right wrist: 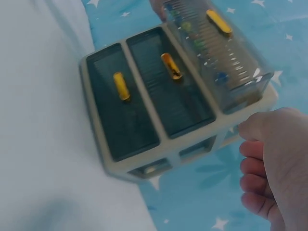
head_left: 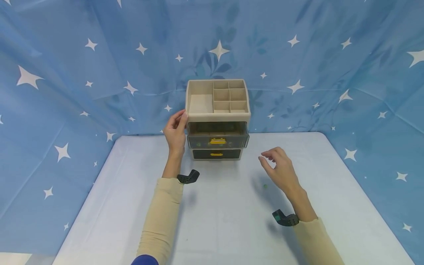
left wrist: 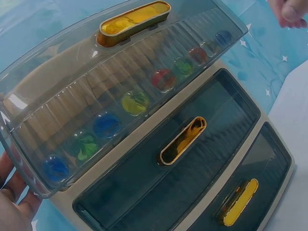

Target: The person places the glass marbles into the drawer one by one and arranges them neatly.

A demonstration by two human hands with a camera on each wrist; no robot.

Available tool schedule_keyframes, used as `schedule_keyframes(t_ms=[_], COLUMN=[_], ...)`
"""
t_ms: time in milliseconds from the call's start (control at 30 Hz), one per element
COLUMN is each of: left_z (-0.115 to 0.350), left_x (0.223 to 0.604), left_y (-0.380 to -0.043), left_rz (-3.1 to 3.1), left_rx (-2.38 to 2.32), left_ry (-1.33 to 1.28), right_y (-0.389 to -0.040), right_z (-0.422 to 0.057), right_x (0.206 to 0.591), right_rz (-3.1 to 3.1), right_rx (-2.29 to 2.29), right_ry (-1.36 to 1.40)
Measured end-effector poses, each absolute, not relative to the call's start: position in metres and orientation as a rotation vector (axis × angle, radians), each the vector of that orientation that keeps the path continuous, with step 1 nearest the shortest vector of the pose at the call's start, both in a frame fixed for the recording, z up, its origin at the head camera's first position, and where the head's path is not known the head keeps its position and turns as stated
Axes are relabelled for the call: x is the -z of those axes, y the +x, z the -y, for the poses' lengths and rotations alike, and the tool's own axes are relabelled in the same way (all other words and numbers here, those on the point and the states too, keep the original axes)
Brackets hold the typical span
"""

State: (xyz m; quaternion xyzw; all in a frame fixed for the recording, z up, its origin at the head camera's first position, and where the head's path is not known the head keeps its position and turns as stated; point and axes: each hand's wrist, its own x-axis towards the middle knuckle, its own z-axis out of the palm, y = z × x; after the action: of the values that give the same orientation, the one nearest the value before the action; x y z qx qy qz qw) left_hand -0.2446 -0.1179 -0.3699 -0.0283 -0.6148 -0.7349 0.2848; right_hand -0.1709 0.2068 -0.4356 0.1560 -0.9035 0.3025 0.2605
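A beige desktop drawer organizer [head_left: 218, 117] stands at the far side of the table, its top drawer [head_left: 198, 142] pulled out. Through that drawer's smoky clear front, a row of coloured glass marbles [left wrist: 106, 125] shows in the left wrist view, among them blue, green, yellow and red ones. My left hand [head_left: 176, 134] holds the organizer's upper left edge, thumb towards the front and fingers at the side. Right of the organizer, my right hand [head_left: 281, 171] hovers over the table with thumb and fingertips apart and nothing between them. On the tabletop beneath it lies a small round green thing [head_left: 265, 186].
Two lower drawers with gold handles are closed; the lowest one's handle [left wrist: 240, 202] shows in the left wrist view. Divided compartments [head_left: 229, 95] form the organizer's top. A blue star-patterned cloth [head_left: 139, 73] hangs behind the white table [head_left: 218, 221].
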Motion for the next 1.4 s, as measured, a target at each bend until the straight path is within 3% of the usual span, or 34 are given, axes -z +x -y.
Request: schedule_keyframes(t_ms=[1400], left_z=[0.118], left_x=[0.368], left_y=[-0.243], left_rz=[1.629], left_rx=[1.985], left_ry=[-0.090], right_y=[-0.144], right_z=[-0.240], right_x=[0.513], right_rz=[2.684], right_rx=[-0.833], right_ry=[0.366])
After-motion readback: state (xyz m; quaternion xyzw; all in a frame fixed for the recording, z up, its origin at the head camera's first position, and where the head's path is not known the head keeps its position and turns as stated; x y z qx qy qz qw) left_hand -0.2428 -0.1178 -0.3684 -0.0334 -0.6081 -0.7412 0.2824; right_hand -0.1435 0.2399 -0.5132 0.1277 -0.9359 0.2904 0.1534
